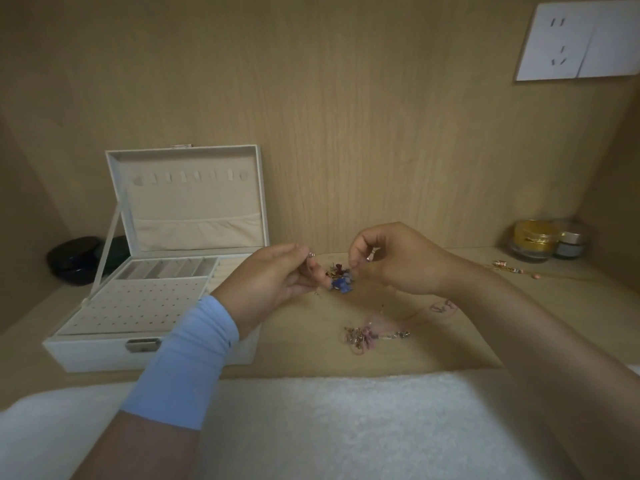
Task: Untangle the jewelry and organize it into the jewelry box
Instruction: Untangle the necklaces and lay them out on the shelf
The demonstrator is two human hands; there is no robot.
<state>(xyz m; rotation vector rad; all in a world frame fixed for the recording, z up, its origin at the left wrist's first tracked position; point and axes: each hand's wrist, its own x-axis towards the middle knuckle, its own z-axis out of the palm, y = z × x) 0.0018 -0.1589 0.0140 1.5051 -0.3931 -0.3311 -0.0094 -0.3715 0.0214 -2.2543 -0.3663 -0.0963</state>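
Note:
Both hands are raised over the wooden shelf, pinching one tangled jewelry piece with red and blue charms (340,278) that hangs between them. My left hand (273,280) pinches a small metal end of it by thumb and forefinger. My right hand (391,259) pinches the other side, fingers curled. A second tangle of pink beads and thin chain (363,336) lies on the shelf below my right hand. The white jewelry box (104,351) stands open at the left, lid upright, with a perforated earring panel and ring slots.
A thin chain with small beads (509,267) lies at the right, near a gold-lidded jar (531,240) and a smaller jar (570,244). Dark round objects (74,259) sit behind the box. A white towel (346,427) covers the near edge. A wall socket (575,41) is upper right.

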